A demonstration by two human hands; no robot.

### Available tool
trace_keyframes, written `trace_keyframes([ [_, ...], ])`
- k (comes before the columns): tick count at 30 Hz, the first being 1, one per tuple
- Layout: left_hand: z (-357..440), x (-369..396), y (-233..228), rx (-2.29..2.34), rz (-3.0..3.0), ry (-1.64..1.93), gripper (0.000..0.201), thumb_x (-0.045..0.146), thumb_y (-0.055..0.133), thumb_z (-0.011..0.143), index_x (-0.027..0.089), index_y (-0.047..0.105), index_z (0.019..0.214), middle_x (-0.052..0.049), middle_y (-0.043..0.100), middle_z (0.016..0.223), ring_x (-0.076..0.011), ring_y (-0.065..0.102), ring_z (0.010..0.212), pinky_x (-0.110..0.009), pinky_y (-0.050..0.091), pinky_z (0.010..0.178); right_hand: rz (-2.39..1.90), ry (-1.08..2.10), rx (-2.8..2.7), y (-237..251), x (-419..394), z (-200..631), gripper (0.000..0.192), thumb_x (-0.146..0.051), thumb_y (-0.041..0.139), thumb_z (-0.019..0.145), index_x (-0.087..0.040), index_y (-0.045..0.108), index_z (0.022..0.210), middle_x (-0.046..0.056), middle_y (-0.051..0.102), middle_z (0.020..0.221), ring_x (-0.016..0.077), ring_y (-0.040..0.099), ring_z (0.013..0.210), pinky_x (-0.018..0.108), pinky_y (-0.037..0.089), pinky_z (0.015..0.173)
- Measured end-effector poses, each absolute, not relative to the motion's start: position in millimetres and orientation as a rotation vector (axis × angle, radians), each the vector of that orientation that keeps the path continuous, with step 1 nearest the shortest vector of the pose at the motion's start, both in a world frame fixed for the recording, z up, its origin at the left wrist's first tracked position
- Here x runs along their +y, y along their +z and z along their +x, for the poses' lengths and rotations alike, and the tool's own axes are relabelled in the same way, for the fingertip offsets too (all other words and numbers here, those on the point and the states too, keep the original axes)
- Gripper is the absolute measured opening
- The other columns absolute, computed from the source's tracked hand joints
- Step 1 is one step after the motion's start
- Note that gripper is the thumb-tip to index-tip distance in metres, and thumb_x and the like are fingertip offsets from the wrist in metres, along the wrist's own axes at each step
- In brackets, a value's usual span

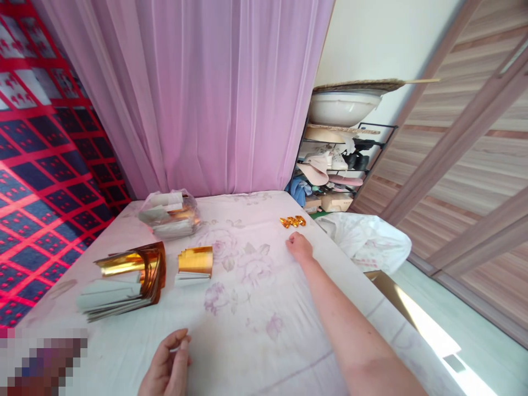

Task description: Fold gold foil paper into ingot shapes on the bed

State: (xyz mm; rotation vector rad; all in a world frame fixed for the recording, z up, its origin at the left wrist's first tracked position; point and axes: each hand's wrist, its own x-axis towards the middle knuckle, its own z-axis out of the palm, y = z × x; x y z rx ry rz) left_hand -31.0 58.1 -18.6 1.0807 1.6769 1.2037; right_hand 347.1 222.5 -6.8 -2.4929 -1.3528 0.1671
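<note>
Gold pieces | right hand just beside | left hand apart

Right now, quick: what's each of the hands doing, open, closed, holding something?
Left hand: loosely curled, no object visible in it.
Right hand: fingers curled in, near the gold pieces; can't tell if it holds anything.

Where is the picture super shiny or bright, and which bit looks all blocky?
Head view: glare streaks the bigger stack of gold paper; head view: sunlight whitens a strip of floor at right; head view: big squares hide the bottom-left corner, so I can't tell what's there; head view: the gold pieces glint beyond the right hand.
</note>
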Motion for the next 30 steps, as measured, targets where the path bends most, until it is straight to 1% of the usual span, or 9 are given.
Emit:
trace_keyframes([
  [4, -26.0, 56.0, -17.5, 1.698, 1.112, 1.176, 0.076, 0.082, 0.06, 0.054, 0.019, 0.066, 0.096, -0.002, 0.066, 0.069, -0.0206, 0.062, 0.061, -0.027, 0.042, 0.047, -2.475, 0.184, -1.424, -4.3, 203.7, 334.1, 0.019, -0.026, 0.054, 0.085, -0.023, 0.071, 0.094, 0.007, 0.066, 0.109, 0.0179, 0.064, 0.093, 0.025, 0.045, 0.078],
  [6, -24.1, 55.8, -15.9, 1.672, 1.118, 1.221, 0.074, 0.081, 0.061, 0.055, 0.019, 0.066, 0.096, -0.002, 0.067, 0.074, -0.0195, 0.061, 0.061, -0.026, 0.042, 0.047, -2.455, 0.165, -1.455, -4.8, 193.1, 323.7, 0.022, -0.025, 0.055, 0.085, -0.022, 0.07, 0.101, 0.009, 0.064, 0.111, 0.0187, 0.063, 0.097, 0.026, 0.045, 0.082],
  [10, -21.7, 56.3, -12.4, 1.644, 1.096, 1.295, 0.069, 0.077, 0.061, 0.058, 0.018, 0.065, 0.094, -0.001, 0.063, 0.068, -0.0179, 0.058, 0.056, -0.026, 0.041, 0.046, -2.397, 0.113, -1.514, -6.7, 173.7, 302.9, 0.027, -0.023, 0.053, 0.086, -0.021, 0.069, 0.109, 0.011, 0.06, 0.117, 0.0216, 0.059, 0.107, 0.028, 0.042, 0.09],
  [14, -20.2, 56.0, -11.3, 1.611, 1.082, 1.356, 0.063, 0.072, 0.063, 0.061, 0.018, 0.065, 0.092, -0.001, 0.063, 0.069, -0.0139, 0.053, 0.049, -0.024, 0.038, 0.043, -2.336, 0.096, -1.557, -4.7, 162.0, 285.3, 0.028, -0.02, 0.052, 0.086, -0.019, 0.069, 0.109, 0.014, 0.06, 0.119, 0.0265, 0.055, 0.113, 0.034, 0.041, 0.094],
  [18, -20.4, 54.9, -11.9, 1.568, 1.025, 1.371, 0.065, 0.072, 0.062, 0.062, 0.017, 0.063, 0.097, 0.003, 0.058, 0.062, -0.0103, 0.044, 0.04, -0.024, 0.037, 0.04, -2.155, 0.195, -1.714, -1.6, 158.5, 251.8, 0.027, -0.016, 0.054, 0.084, -0.022, 0.069, 0.106, 0.009, 0.064, 0.116, 0.0225, 0.057, 0.111, 0.03, 0.041, 0.094],
  [21, -21.4, 54.9, -12.5, 1.536, 0.994, 1.376, 0.065, 0.071, 0.062, 0.064, 0.016, 0.062, 0.098, 0.003, 0.057, 0.061, -0.0094, 0.043, 0.04, -0.023, 0.037, 0.04, -1.921, 0.333, -1.878, -2.5, 158.6, 212.0, 0.03, -0.019, 0.056, 0.084, -0.026, 0.067, 0.111, 0.002, 0.067, 0.114, 0.0156, 0.061, 0.101, 0.022, 0.043, 0.089],
  [23, -21.8, 55.6, -12.9, 1.518, 0.981, 1.397, 0.062, 0.069, 0.062, 0.065, 0.016, 0.061, 0.098, 0.003, 0.057, 0.061, -0.0092, 0.043, 0.04, -0.023, 0.038, 0.039, -1.796, 0.405, -1.943, -4.7, 159.7, 185.8, 0.035, -0.02, 0.058, 0.083, -0.028, 0.066, 0.115, 0.0, 0.067, 0.114, 0.0143, 0.062, 0.099, 0.021, 0.043, 0.088],
  [26, -21.4, 56.9, -13.4, 1.484, 0.953, 1.424, 0.057, 0.064, 0.064, 0.066, 0.016, 0.061, 0.096, 0.002, 0.057, 0.063, -0.0094, 0.045, 0.042, -0.022, 0.038, 0.038, -1.698, 0.478, -1.967, -8.8, 163.2, 157.6, 0.049, -0.022, 0.062, 0.08, -0.028, 0.058, 0.128, 0.001, 0.067, 0.113, 0.0149, 0.063, 0.094, 0.023, 0.046, 0.082],
  [30, -19.9, 57.7, -11.8, 1.464, 0.943, 1.453, 0.051, 0.06, 0.064, 0.067, 0.017, 0.062, 0.094, -0.001, 0.06, 0.071, -0.0112, 0.051, 0.049, -0.02, 0.038, 0.037, -1.631, 0.511, -1.984, -12.9, 170.5, 141.6, 0.051, -0.024, 0.067, 0.077, -0.027, 0.06, 0.127, 0.002, 0.067, 0.109, 0.016, 0.063, 0.091, 0.025, 0.045, 0.081],
])
